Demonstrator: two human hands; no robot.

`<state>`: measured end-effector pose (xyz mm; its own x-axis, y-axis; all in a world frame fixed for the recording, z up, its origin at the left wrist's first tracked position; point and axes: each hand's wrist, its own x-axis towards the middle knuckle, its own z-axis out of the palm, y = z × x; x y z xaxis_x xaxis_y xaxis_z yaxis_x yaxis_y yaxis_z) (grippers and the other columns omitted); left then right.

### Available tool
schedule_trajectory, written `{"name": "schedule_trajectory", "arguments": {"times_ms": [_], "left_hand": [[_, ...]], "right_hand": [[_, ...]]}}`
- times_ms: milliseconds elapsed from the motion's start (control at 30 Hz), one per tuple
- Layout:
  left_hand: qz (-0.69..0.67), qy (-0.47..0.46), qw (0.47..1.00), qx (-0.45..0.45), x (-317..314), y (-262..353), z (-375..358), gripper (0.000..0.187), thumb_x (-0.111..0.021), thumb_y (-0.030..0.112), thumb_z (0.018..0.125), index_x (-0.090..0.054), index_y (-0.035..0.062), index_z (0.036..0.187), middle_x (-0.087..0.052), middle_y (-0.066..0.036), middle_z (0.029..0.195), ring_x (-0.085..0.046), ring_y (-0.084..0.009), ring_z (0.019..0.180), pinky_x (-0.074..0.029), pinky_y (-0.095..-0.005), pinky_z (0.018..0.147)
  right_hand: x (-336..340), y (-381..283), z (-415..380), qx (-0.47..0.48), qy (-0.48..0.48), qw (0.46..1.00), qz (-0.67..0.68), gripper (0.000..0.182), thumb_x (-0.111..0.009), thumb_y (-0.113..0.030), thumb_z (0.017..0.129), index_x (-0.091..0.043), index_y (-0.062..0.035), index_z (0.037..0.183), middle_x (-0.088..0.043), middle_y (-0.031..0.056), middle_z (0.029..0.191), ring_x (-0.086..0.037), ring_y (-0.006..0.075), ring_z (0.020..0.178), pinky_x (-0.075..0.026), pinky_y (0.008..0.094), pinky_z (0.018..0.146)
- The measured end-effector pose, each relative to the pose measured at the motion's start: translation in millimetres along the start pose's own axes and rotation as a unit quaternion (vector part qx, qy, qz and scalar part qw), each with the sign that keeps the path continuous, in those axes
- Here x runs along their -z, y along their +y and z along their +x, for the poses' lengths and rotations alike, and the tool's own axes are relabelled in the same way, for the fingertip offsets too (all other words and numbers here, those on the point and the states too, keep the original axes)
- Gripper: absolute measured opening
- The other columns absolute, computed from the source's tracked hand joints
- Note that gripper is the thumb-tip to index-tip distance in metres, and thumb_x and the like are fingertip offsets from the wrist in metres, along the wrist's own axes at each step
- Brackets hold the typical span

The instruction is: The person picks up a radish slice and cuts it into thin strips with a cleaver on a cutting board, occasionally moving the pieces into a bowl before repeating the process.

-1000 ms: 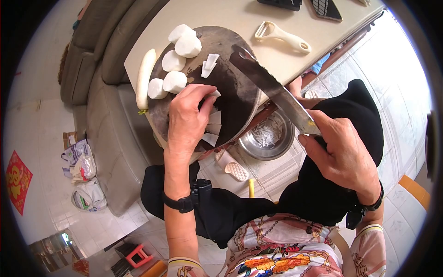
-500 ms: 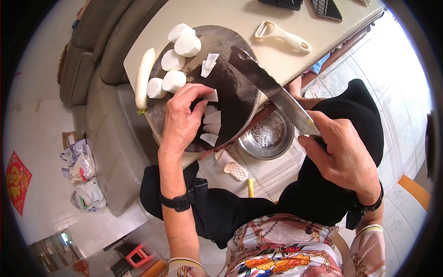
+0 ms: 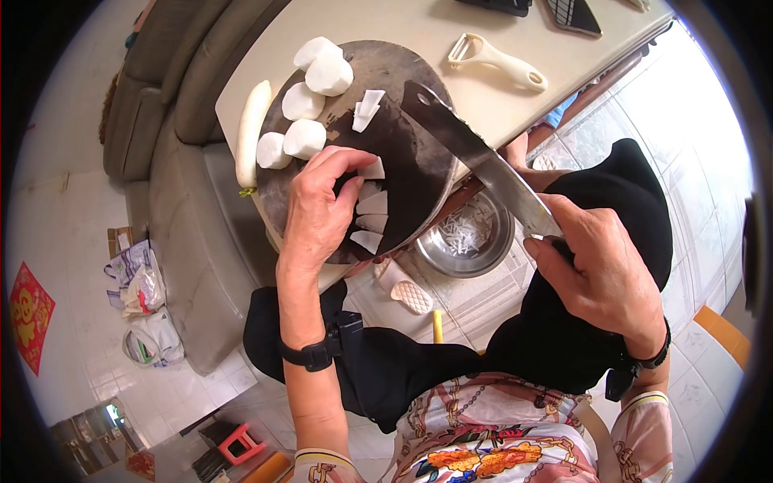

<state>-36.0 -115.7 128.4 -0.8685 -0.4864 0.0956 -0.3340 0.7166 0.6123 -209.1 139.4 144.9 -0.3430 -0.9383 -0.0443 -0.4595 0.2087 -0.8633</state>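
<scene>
My left hand (image 3: pixel 320 201) pinches a thin white radish slice (image 3: pixel 373 168) between thumb and fingers over the round cutting board (image 3: pixel 419 169). Just below it, several more slices (image 3: pixel 371 223) lie in a row on the dark wet wood. Another small stack of slices (image 3: pixel 366 110) sits higher up on the board. Peeled radish chunks (image 3: pixel 305 138) are grouped along the board's left side. In my right hand (image 3: pixel 600 262) is the handle of a kitchen knife (image 3: pixel 491 165); its broad blade slants up and left across the board's right edge.
A whole white radish (image 3: pixel 254 137) lies left of the board on the table (image 3: pixel 394 20). A peeler (image 3: pixel 499 63) and a phone (image 3: pixel 573 14) are further back. Below the table edge stands a metal bowl (image 3: pixel 491 252) holding white shreds. A grey sofa (image 3: pixel 189 241) is at left.
Hardly anything differs. The board and the things on the table sit very slightly shifted in the view; both hands keep the same hold.
</scene>
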Motion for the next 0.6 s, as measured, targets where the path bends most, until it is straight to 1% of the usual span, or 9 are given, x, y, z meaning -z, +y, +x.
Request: {"name": "schedule_trajectory", "arguments": {"times_ms": [200, 267, 367, 400, 433, 467, 600], "left_hand": [[0.002, -0.006, 1.000, 0.007, 0.5, 1.5, -1.0, 0.027, -0.061, -0.013, 0.080, -0.068, -0.0012, 0.102, -0.068, -0.011, 0.099, -0.067, -0.0257, 0.093, -0.052, -0.0341, 0.082], [0.023, -0.018, 1.000, 0.000, 2.2, 0.7, -2.4, 0.025, -0.061, -0.012, 0.084, -0.068, -0.0021, 0.105, -0.069, -0.009, 0.103, -0.066, -0.0186, 0.094, -0.051, -0.0290, 0.085], [0.032, -0.023, 0.999, 0.008, 2.7, 2.1, -4.7, 0.024, -0.061, -0.011, 0.084, -0.068, -0.0020, 0.106, -0.069, -0.009, 0.103, -0.066, -0.0191, 0.094, -0.051, -0.0293, 0.085], [0.032, -0.024, 0.999, 0.008, 1.6, 2.1, -4.6, 0.024, -0.061, -0.011, 0.084, -0.068, -0.0020, 0.106, -0.069, -0.009, 0.103, -0.066, -0.0191, 0.094, -0.051, -0.0293, 0.085], [0.018, -0.011, 1.000, 0.012, 0.1, 2.1, -4.8, 0.025, -0.061, -0.011, 0.083, -0.068, -0.0016, 0.105, -0.069, -0.010, 0.103, -0.066, -0.0231, 0.095, -0.051, -0.0316, 0.084], [0.004, 0.001, 1.000, 0.017, -0.8, 1.7, -5.5, 0.026, -0.061, -0.012, 0.082, -0.069, -0.0012, 0.105, -0.069, -0.012, 0.103, -0.067, -0.0272, 0.095, -0.052, -0.0340, 0.083], [0.010, 0.034, 0.999, -0.003, -4.3, -0.5, -10.7, 0.024, -0.062, -0.010, 0.084, -0.069, -0.0009, 0.105, -0.069, -0.013, 0.105, -0.067, -0.0284, 0.096, -0.052, -0.0349, 0.084]], "right_hand": [[-2.6, 3.6, -0.4, 0.010, 0.007, 1.000, 0.002, 0.030, -0.068, -0.006, 0.086, -0.059, 0.0077, 0.111, -0.055, 0.0176, 0.059, -0.058, 0.0373, 0.057, -0.043, 0.0437, 0.055], [-2.6, 3.5, -0.4, 0.012, 0.009, 1.000, 0.005, 0.030, -0.068, -0.006, 0.086, -0.059, 0.0077, 0.111, -0.056, 0.0177, 0.059, -0.058, 0.0371, 0.057, -0.043, 0.0434, 0.055], [-0.9, 2.7, -0.5, 0.011, 0.008, 1.000, -0.005, 0.030, -0.067, -0.006, 0.086, -0.059, 0.0075, 0.111, -0.056, 0.0177, 0.060, -0.059, 0.0371, 0.057, -0.044, 0.0432, 0.055], [-0.6, 2.9, -0.5, 0.011, 0.007, 1.000, 0.003, 0.028, -0.065, -0.005, 0.087, -0.060, 0.0076, 0.111, -0.056, 0.0188, 0.062, -0.057, 0.0378, 0.057, -0.044, 0.0409, 0.054], [-0.5, 2.8, -0.6, 0.012, 0.005, 1.000, 0.010, 0.027, -0.063, -0.004, 0.087, -0.061, 0.0078, 0.111, -0.055, 0.0198, 0.065, -0.055, 0.0386, 0.056, -0.044, 0.0386, 0.054], [-0.3, 2.3, -0.6, 0.012, 0.005, 1.000, 0.011, 0.027, -0.063, -0.004, 0.087, -0.061, 0.0078, 0.111, -0.055, 0.0198, 0.065, -0.055, 0.0386, 0.056, -0.044, 0.0386, 0.054], [-0.2, 2.0, -0.5, 0.006, 0.005, 1.000, 0.015, 0.028, -0.064, -0.003, 0.087, -0.060, 0.0074, 0.113, -0.055, 0.0200, 0.065, -0.056, 0.0387, 0.056, -0.044, 0.0389, 0.053]]}}
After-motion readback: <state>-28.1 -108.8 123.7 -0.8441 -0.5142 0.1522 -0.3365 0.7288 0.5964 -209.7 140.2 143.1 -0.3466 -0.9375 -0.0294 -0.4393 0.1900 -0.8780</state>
